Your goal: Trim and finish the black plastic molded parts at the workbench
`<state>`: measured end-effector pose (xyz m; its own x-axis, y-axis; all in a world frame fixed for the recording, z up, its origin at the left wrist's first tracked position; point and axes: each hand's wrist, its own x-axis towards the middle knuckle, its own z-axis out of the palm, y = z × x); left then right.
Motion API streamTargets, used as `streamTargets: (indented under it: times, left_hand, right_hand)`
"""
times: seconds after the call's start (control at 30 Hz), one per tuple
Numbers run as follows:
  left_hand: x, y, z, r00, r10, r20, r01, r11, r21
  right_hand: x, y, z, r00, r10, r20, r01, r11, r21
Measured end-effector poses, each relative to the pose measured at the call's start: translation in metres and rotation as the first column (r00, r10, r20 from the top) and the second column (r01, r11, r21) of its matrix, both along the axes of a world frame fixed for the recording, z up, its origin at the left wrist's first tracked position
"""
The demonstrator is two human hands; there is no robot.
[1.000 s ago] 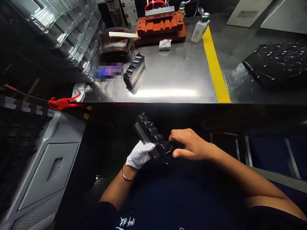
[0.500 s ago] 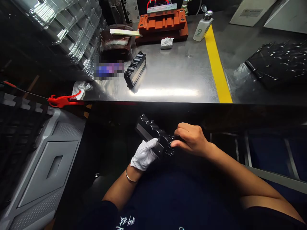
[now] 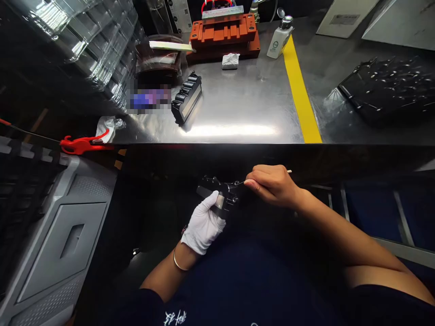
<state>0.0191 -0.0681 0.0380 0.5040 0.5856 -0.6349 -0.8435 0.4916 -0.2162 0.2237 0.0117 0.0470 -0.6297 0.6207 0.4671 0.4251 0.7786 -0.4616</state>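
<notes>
A ribbed black plastic part (image 3: 217,192) is held in the lap, below the near edge of the steel worktop (image 3: 238,113). Its long axis runs left to right, tilted slightly. The gloved left hand (image 3: 204,224) grips it from beneath, fingers wrapped around its near end. The bare right hand (image 3: 272,185) pinches a thin stick (image 3: 288,171) whose tip touches the part's right end. A second black part (image 3: 186,97) lies on the worktop, well apart.

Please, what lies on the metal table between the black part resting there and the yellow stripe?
Nothing: in the head view the table is bare, shiny metal between the black part and the yellow stripe.
</notes>
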Motion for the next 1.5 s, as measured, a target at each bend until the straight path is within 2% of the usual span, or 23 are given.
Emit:
streamTargets:
  times: [0.1,0.17,0.27,0.37,0.43,0.5,0.57,0.6,0.63,0.67,0.73,0.8,0.87,0.93,1.03,1.17,1.2,1.33,1.4,1.47,1.5]
  left_hand:
    - [-0.004,-0.003,-0.004,1.000,-0.010,0.023,0.009,1.000,0.024]
    - [-0.005,-0.004,-0.003,0.999,-0.024,0.028,0.023,0.999,0.034]
    - [-0.004,-0.004,0.000,0.998,-0.056,0.037,0.055,0.998,0.032]
    - [-0.002,-0.004,0.004,0.995,-0.091,0.036,0.090,0.995,0.035]
    - [-0.001,-0.004,0.004,0.992,-0.122,0.029,0.121,0.992,0.030]
    - [-0.002,-0.002,0.003,0.991,-0.137,0.005,0.137,0.990,0.019]
    - [-0.006,0.001,0.002,0.996,-0.089,-0.031,0.090,0.996,0.022]
    - [-0.010,0.003,0.001,0.998,-0.036,-0.053,0.037,0.999,0.035]
    - [-0.013,0.005,0.001,0.997,0.023,-0.071,-0.020,0.998,0.054]
    - [-0.016,0.007,0.001,0.993,0.077,-0.086,-0.071,0.995,0.076]
    - [-0.019,0.008,0.001,0.984,0.139,-0.110,-0.125,0.985,0.119]
    - [-0.017,0.009,0.002,0.983,0.137,-0.122,-0.119,0.982,0.149]
    - [-0.012,0.008,0.003,0.985,0.115,-0.131,-0.093,0.982,0.166]
    - [-0.006,0.009,0.005,0.985,0.097,-0.146,-0.070,0.981,0.179]
    - [0.000,0.011,0.008,0.980,0.102,-0.169,-0.072,0.981,0.179]
    - [0.004,0.013,0.010,0.973,0.145,-0.181,-0.125,0.986,0.114]
    - [0.006,0.013,0.010,0.974,0.147,-0.170,-0.131,0.986,0.106]
    - [0.008,0.011,0.008,0.993,0.108,-0.055,-0.100,0.987,0.128]
    - [0.007,0.009,0.006,0.996,0.093,-0.016,-0.089,0.983,0.159]
    - [0.003,0.008,0.006,0.996,0.087,-0.003,-0.084,0.978,0.189]
    - [0.001,0.008,0.006,0.997,0.083,0.000,-0.081,0.977,0.197]
  right_hand:
    - [0.001,0.005,0.005,0.996,0.048,0.075,-0.050,0.998,0.025]
    - [0.002,0.007,0.007,0.990,0.105,0.094,-0.104,0.994,-0.012]
    - [0.004,0.011,0.006,0.972,0.229,0.055,-0.220,0.965,-0.140]
    - [0.007,0.013,0.003,0.948,0.318,0.010,-0.298,0.900,-0.318]
    - [0.011,0.015,0.003,0.926,0.377,-0.027,-0.342,0.807,-0.482]
    - [0.015,0.015,0.006,0.879,0.470,-0.083,-0.403,0.638,-0.656]
    - [0.018,0.014,0.010,0.821,0.549,-0.158,-0.456,0.461,-0.761]
    - [0.019,0.014,0.011,0.818,0.545,-0.187,-0.461,0.424,-0.780]
    - [0.018,0.012,0.012,0.846,0.494,-0.201,-0.443,0.440,-0.781]
    - [0.017,0.011,0.011,0.896,0.394,-0.206,-0.396,0.498,-0.772]
    - [0.010,0.006,0.007,0.970,0.098,-0.222,-0.233,0.634,-0.737]
    - [-0.002,-0.001,-0.001,0.954,-0.139,-0.265,-0.097,0.693,-0.714]
    - [-0.015,-0.010,-0.008,0.914,-0.253,-0.316,-0.056,0.694,-0.717]
    - [-0.027,-0.019,-0.013,0.881,-0.315,-0.353,-0.054,0.675,-0.736]
    - [-0.039,-0.031,-0.014,0.833,-0.399,-0.383,-0.055,0.629,-0.775]
    - [-0.050,-0.042,-0.011,0.785,-0.502,-0.363,-0.034,0.550,-0.834]
    - [-0.054,-0.044,-0.012,0.758,-0.540,-0.366,-0.010,0.551,-0.835]
    - [-0.070,-0.054,-0.025,0.582,-0.680,-0.447,0.125,0.618,-0.776]
    - [-0.072,-0.055,-0.032,0.500,-0.723,-0.477,0.162,0.619,-0.769]
    - [-0.068,-0.053,-0.034,0.493,-0.729,-0.475,0.175,0.618,-0.767]
    - [-0.064,-0.051,-0.032,0.535,-0.702,-0.469,0.174,0.635,-0.753]
